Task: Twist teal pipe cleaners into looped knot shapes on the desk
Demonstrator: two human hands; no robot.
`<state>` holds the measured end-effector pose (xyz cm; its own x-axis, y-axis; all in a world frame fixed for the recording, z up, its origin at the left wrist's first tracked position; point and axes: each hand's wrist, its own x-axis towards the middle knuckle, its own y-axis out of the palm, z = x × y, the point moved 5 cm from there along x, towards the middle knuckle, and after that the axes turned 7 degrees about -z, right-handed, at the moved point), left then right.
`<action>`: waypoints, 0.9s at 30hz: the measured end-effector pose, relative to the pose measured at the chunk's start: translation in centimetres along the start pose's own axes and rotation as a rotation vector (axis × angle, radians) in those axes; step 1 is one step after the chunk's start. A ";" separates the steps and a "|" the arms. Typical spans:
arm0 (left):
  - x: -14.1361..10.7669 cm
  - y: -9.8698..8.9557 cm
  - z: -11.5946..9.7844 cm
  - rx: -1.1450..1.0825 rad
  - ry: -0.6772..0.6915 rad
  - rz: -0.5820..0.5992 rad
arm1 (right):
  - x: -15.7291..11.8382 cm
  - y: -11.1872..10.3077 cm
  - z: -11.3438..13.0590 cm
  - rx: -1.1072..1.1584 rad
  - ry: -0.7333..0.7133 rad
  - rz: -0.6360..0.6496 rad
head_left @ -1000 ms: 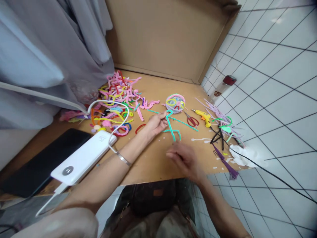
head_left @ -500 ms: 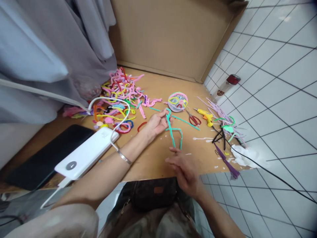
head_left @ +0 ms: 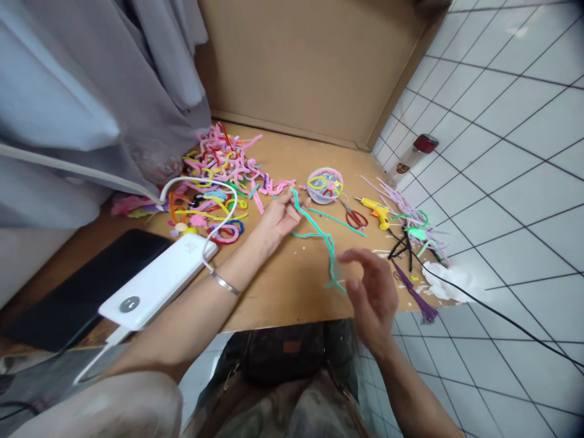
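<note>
A bent teal pipe cleaner (head_left: 314, 225) runs from the fingers of my left hand (head_left: 280, 214) down toward the right. My left hand pinches its upper end above the wooden table (head_left: 283, 292). Beside the strip's lower end is my right hand (head_left: 371, 291), its fingers apart and curved, with nothing seen between them. Another teal strip (head_left: 342, 222) lies straight on the table, behind the held one. Red-handled scissors (head_left: 356, 218) and a round decorated container (head_left: 325, 185) are farther back.
A heap of colourful pipe cleaners (head_left: 225, 158) fills the back left. A white power bank (head_left: 155, 283) with a cable lies left. At right are a yellow glue gun (head_left: 376, 213), lilac strips (head_left: 406, 210), a purple tassel (head_left: 420, 298) and a bottle (head_left: 413, 158).
My right hand has moved right and its fingers have spread. My left hand has shifted slightly left and up, and the held teal strip now slants more toward the right.
</note>
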<state>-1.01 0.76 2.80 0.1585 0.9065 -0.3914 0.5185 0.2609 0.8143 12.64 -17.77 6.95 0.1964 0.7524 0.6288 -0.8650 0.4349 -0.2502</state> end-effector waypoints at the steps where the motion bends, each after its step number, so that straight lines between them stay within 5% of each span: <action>1: 0.2 -0.1 -0.5 -0.018 0.027 -0.014 | 0.8 0.1 -1.2 -0.081 0.029 -0.020; 5: 0.5 -0.3 -2.2 -0.054 0.149 -0.038 | 3.0 2.3 -7.2 -0.373 0.106 0.140; 9: 0.7 0.0 -2.6 -0.024 0.183 -0.021 | 3.2 4.0 -10.9 -0.355 0.106 0.259; 14: -0.2 0.7 -2.0 -0.005 0.195 0.045 | 4.3 3.8 -11.2 -0.188 0.227 0.145; 19: -1.9 2.0 -0.8 0.097 0.184 0.132 | 5.9 7.3 -9.9 0.091 0.378 0.149; 24: -1.2 1.1 -0.5 0.065 0.167 0.129 | 6.4 11.6 -10.8 0.091 0.436 0.418; 27: 0.2 -0.4 -0.1 0.082 0.119 0.070 | 7.8 11.2 -11.4 0.047 0.325 0.348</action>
<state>-1.26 0.82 2.40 0.0983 0.9558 -0.2773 0.5773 0.1722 0.7981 9.72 -1.40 0.67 0.0194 0.9683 0.2489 -0.9236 0.1127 -0.3664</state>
